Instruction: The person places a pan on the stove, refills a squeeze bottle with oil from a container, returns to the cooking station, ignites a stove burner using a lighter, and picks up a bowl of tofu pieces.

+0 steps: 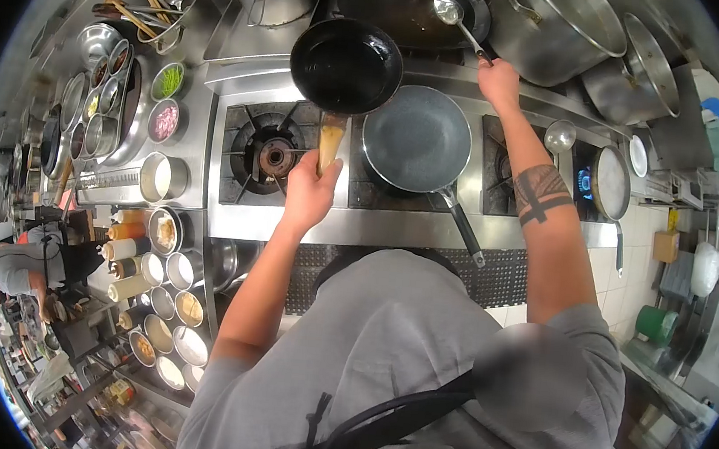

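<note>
My left hand [309, 190] is closed round the pale wooden handle of a dark wok [346, 65]. The wok is above the back edge of the stove, and a little shiny liquid seems to lie in it. Stretched out to the back right, my right hand [500, 85] grips the dark handle of a metal ladle [448, 10]. The ladle's bowl is over a large, wide wok [361, 7] with brownish liquid. Between my arms a grey frying pan [416, 140] sits on a burner, its handle pointing toward me.
A bare burner [275, 154] is at left. Over a blue flame at right is another pan [610, 183]; a second ladle [560, 137] lies nearby. Large steel pots [556, 32] stand at the back right. Ingredient bowls [165, 120] and squeeze bottles [126, 231] line the left. Another person [18, 267] works far left.
</note>
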Motion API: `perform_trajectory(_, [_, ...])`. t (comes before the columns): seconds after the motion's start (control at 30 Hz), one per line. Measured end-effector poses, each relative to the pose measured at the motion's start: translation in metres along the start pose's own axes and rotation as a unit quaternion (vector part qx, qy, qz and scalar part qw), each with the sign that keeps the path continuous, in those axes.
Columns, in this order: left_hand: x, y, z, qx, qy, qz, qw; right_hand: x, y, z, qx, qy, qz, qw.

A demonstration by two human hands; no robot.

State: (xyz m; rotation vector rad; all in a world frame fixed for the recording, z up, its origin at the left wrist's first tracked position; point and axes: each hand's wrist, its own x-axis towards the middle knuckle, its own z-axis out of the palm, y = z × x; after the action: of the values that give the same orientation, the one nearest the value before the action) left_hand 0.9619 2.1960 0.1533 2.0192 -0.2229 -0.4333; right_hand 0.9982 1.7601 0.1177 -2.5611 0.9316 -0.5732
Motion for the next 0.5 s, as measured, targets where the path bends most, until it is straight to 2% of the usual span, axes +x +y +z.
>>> perform_trajectory(0.07, [0.011, 0.007, 0.008, 0.03, 0.003, 0.012, 0.999, 0.005, -0.009, -0.013, 0.001, -0.024, 0.001, 1.0])
perform_trajectory(0.13, [0.029, 0.021, 0.017, 0.089, 0.048, 0.111, 0.989, 0.005, -0.036, -0.036, 0.093, -0.182, 0.178, 0.963])
perform_trajectory(0.17, [0.04, 0.031, 0.022, 0.089, 0.049, 0.111, 0.989, 0.009, -0.033, -0.032, 0.093, -0.182, 0.176, 0.963])
perform_trajectory(0.23, [0.069, 0.054, 0.03, 0.177, 0.048, 0.092, 0.979, 0.022, -0.023, -0.018, 0.232, -0.17, 0.226, 0.931])
perform_trajectory(0.27, [0.083, 0.063, 0.034, 0.177, 0.051, 0.093, 0.979, 0.024, -0.023, -0.016, 0.233, -0.169, 0.223, 0.931])
perform_trajectory(0.33, [0.112, 0.08, 0.04, 0.237, 0.07, 0.103, 0.964, 0.029, -0.023, -0.015, 0.378, -0.19, 0.289, 0.859])
perform_trajectory(0.37, [0.128, 0.082, 0.043, 0.236, 0.072, 0.106, 0.963, 0.03, -0.023, -0.015, 0.379, -0.188, 0.286, 0.86])
perform_trajectory(0.43, [0.158, 0.084, 0.049, 0.251, 0.085, 0.113, 0.958, 0.029, -0.021, -0.014, 0.43, -0.2, 0.316, 0.822])
perform_trajectory(0.5, [0.181, 0.088, 0.055, 0.254, 0.099, 0.112, 0.956, 0.031, -0.019, -0.016, 0.439, -0.203, 0.314, 0.817])
